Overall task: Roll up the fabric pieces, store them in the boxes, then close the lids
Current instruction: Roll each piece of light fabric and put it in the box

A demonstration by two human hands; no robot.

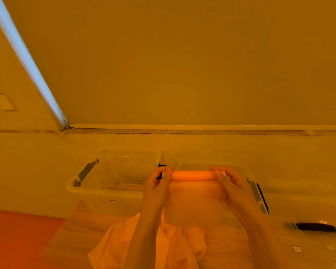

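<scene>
amber-lit floor; left hand [159, 179] and right hand [224, 178] grip half-rolled orange fabric [192, 176] ends.

I see 2 boxes side by side: the left box [113, 183] farther back, the right box [256, 191] behind my hands; my left hand [159, 179] and right hand [225, 179] hold the fabric roll's [191, 175] ends; loose fabric [169, 243] lies nearest me; a lid [306, 237] rests at right.
</scene>
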